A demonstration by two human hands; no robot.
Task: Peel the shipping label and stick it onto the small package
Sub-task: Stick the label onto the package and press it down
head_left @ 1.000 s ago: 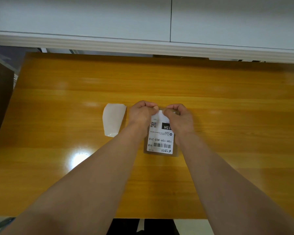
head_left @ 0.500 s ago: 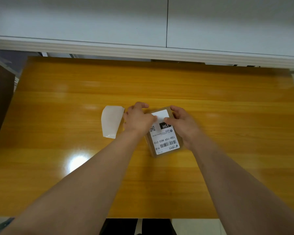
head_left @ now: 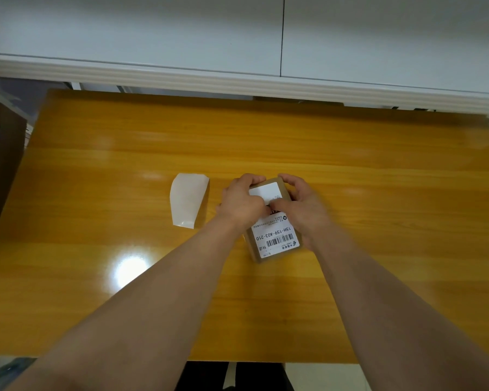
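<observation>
A small brown package [head_left: 283,182] lies on the orange wooden table [head_left: 378,193], turned a little clockwise. A white shipping label [head_left: 275,238] with a barcode and the code 15H-159-A03-210 lies flat on its top face. My left hand [head_left: 242,203] grips the package's left edge, its thumb pressing on the label's middle. My right hand [head_left: 301,206] holds the right edge, its thumb meeting the left thumb on the label. The label's middle is hidden under both thumbs.
A curled white backing sheet [head_left: 188,203] lies on the table left of my left hand. A white cabinet with a ledge [head_left: 237,80] runs along the table's far side. A dark piece of furniture [head_left: 0,153] stands at the left edge.
The label's raised far end has come down flat on the package. The package has turned slightly. My hands moved from pinching the label's top to gripping the package sides, thumbs on the label.
</observation>
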